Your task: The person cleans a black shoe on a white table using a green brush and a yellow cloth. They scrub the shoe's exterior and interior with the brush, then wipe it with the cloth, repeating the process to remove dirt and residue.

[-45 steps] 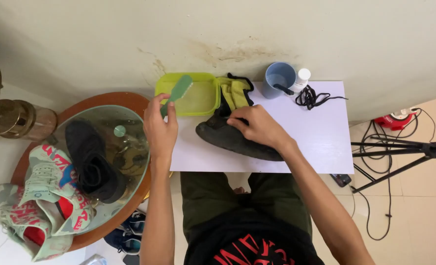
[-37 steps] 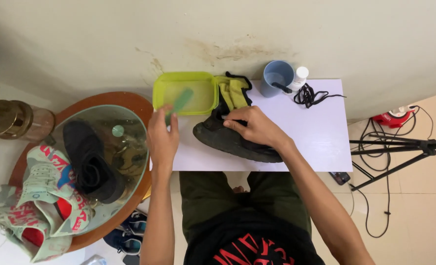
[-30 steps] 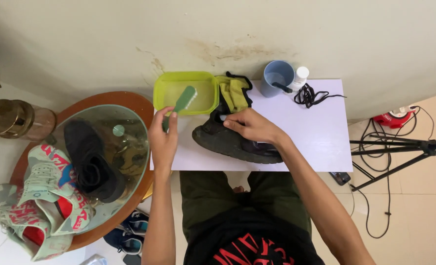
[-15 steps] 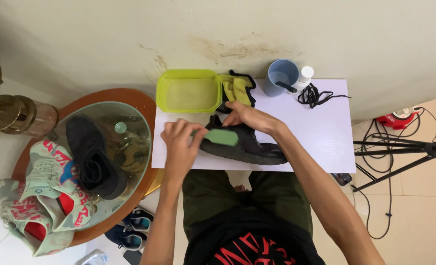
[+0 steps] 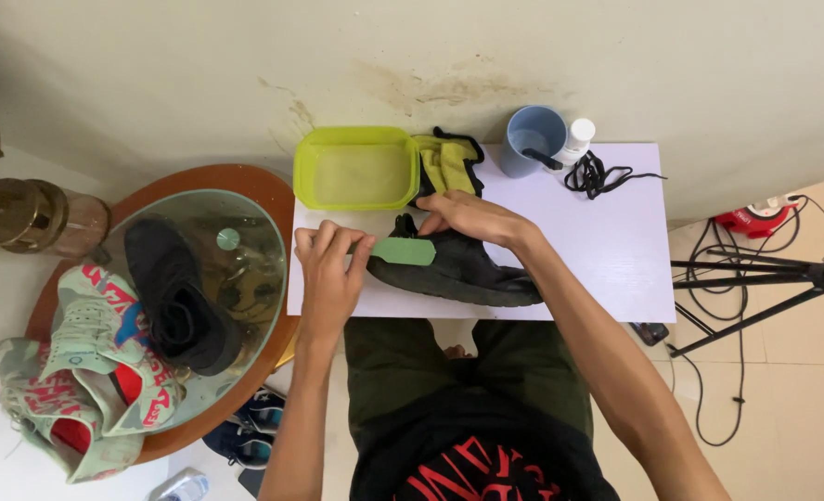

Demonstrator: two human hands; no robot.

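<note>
A black shoe (image 5: 468, 274) lies on its side on the white table (image 5: 607, 250). My right hand (image 5: 468, 216) presses on the shoe's upper edge and holds it down. My left hand (image 5: 328, 269) grips a green brush (image 5: 403, 250), whose head rests against the toe end of the shoe. A lime green tub (image 5: 356, 169) holding liquid stands just behind my hands.
A yellow and black cloth (image 5: 446, 162), blue mug (image 5: 531, 141), small white bottle (image 5: 576, 139) and black laces (image 5: 598, 173) sit at the table's back. A round glass side table (image 5: 245, 199) at left holds another black shoe (image 5: 175, 297) and patterned sneakers (image 5: 78, 371). A tripod (image 5: 755, 288) and cables lie at right.
My left hand has carried the green brush from the lime tub down to the shoe's toe. My right hand has stayed on the shoe.
</note>
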